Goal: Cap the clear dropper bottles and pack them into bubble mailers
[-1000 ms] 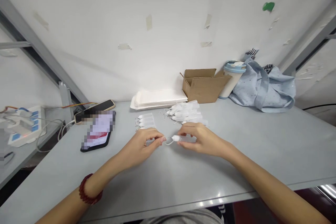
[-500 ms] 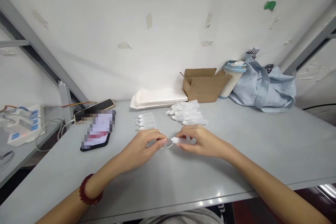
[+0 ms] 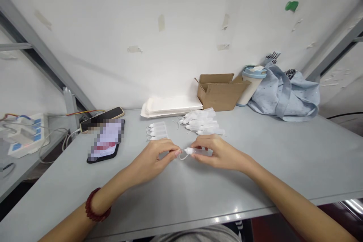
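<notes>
Above the grey table (image 3: 176, 196), my right hand (image 3: 217, 152) is closed round a small translucent squeeze bottle (image 3: 200, 152), its white nozzle pointing left. My left hand (image 3: 159, 159) pinches the end of the thin cap strap (image 3: 184, 157) that curves from the bottle's neck; the tiny cap itself is mostly hidden between finger and thumb. Just beyond my left hand several similar bottles (image 3: 158, 129) lie side by side in a row. A looser pile of such bottles (image 3: 202, 121) rests beyond my right hand.
White flat envelopes (image 3: 172, 105) are stacked against the wall. Beside them stand an open cardboard box (image 3: 219, 94), a lidded cup (image 3: 251, 87) and a light blue bag (image 3: 286, 94). Two phones (image 3: 106, 141) (image 3: 103, 118) lie at left, near a power strip (image 3: 28, 136) with cables.
The bottle has shifted very slightly between my hands. Both hands keep their grips, and everything else stays where it was.
</notes>
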Available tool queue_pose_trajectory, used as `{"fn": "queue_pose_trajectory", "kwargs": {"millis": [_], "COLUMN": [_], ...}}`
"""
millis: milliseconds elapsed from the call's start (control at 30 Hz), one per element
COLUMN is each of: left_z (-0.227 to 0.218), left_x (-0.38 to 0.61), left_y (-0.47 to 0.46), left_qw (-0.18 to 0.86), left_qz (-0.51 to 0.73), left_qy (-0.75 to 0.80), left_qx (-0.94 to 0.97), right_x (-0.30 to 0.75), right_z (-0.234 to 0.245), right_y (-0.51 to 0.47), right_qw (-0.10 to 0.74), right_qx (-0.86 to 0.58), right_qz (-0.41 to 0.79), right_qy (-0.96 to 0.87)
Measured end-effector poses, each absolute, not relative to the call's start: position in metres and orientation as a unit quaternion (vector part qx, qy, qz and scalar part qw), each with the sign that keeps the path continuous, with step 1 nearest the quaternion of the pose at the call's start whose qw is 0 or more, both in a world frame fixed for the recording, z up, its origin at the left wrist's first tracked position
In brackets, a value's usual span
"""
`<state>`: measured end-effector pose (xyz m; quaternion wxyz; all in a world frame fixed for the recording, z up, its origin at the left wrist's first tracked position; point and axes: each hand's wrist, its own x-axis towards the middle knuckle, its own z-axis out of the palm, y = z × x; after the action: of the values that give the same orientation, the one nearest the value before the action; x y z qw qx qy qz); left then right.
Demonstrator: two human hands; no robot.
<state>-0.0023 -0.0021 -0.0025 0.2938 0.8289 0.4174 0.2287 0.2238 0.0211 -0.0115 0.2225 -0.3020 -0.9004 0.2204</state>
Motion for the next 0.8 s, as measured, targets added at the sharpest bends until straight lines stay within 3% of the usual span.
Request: {"fn": "queue_pose_trajectory", "kwargs": {"millis": [800], "left_z": [-0.0067], "left_x": [-0.0041], "left_y": [-0.0004], "left_qw": [0.284], "left_qz": [0.243], "left_qy": [0.406], "left_qx": [0.834], "right_x": [0.2221], "right_z": [-0.0076], "right_y": [0.0207], "right_qw": [0.214], "right_qx": [-0.319], "right_qz": [0.228], "right_qy": [-0.894]}}
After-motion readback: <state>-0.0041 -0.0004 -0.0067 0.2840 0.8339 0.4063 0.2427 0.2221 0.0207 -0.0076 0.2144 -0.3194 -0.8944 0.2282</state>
